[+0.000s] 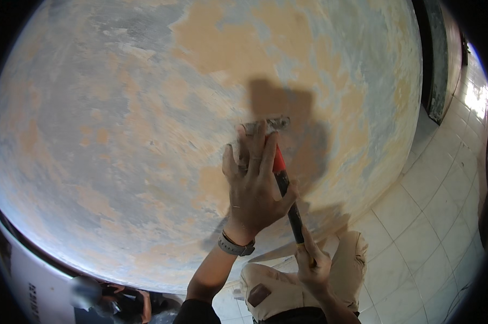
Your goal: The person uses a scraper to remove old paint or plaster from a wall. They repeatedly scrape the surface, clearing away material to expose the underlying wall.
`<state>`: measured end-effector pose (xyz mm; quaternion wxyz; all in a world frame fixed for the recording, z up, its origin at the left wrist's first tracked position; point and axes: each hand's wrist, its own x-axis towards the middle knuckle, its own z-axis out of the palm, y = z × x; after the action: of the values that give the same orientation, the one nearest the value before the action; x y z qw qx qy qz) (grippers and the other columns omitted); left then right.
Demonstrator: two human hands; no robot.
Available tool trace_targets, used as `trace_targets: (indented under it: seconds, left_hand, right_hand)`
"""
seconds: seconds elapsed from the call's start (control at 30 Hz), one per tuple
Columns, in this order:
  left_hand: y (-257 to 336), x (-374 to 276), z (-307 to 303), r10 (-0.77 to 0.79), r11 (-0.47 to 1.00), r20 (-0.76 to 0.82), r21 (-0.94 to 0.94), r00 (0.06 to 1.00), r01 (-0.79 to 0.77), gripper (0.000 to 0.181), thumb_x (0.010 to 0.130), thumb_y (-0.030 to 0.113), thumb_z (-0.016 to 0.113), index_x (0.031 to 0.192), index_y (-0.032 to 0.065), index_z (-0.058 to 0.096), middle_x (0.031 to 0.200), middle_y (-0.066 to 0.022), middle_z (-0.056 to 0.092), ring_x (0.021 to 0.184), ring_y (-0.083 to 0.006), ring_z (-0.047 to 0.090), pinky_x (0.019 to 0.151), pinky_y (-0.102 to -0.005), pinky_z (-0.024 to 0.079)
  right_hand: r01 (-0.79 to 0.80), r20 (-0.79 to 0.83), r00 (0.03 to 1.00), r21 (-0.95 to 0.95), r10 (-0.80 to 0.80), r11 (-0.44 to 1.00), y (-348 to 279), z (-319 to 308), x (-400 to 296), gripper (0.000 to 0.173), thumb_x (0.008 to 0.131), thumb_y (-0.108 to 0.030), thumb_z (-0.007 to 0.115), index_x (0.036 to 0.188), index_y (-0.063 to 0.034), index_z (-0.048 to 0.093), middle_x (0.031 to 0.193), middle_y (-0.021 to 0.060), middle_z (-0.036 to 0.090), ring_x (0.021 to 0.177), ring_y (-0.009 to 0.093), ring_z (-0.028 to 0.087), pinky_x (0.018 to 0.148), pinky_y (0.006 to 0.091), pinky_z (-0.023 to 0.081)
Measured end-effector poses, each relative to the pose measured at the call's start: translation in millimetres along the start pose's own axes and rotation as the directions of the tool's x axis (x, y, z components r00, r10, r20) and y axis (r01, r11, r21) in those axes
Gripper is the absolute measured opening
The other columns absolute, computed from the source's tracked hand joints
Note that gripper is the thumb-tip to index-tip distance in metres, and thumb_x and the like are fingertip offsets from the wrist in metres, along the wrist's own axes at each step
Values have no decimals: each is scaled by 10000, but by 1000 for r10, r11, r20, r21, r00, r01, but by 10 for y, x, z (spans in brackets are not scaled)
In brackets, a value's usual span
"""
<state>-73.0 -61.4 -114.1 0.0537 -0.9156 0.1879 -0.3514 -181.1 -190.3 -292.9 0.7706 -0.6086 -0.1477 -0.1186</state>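
A scraper with a long black and red handle [294, 220] rests its wide, putty-smeared head [278, 122] against a large rounded surface [155, 190] patched in grey and orange-tan filler. My left hand [254, 186], with a watch at the wrist, lies over the tool's head, fingers spread and pressing on it; its thumb touches the handle. What lies under the palm is hidden. My right hand [315, 265] is closed round the lower end of the handle, near my knee. Shadows of the tool and arms fall on the surface above and right of the hands.
Pale floor tiles [422, 227] run along the right of the rounded surface. A dark-edged panel or frame [438, 69] stands at the upper right. At the lower left, a person in dark clothing [126, 303] is beside a white panel [37, 279] bearing writing.
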Motion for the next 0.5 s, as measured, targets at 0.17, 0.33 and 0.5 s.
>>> trace_targets:
  seconds: [0.17,0.33,0.5]
  left_hand:
    - [-55,116,-96,24,1000,15,12,1000,-24,853,867,379,676,1606,42,415,1735,-177,306,1634,-451,118,1250,-653,78]
    - [-100,92,-135,47,999,23,-11,999,-47,858,843,332,709,1599,45,424,1734,-180,306,1630,-451,138,1236,-694,103]
    - [-174,131,-129,70,997,1,-42,998,-70,861,842,332,720,1603,60,421,1741,-176,288,1628,-449,146,1226,-730,113]
  right_hand:
    - [-106,38,994,29,105,994,-221,64,68,573,1005,33,630,1563,-54,531,911,117,704,745,106,604,706,263,516]
    - [-119,39,992,11,118,993,-305,130,61,574,1009,31,628,1569,-26,510,873,119,689,726,82,568,673,257,498]
    - [-144,29,989,-68,146,987,-332,162,98,565,1011,30,626,1562,-24,519,921,136,732,707,57,541,649,247,489]
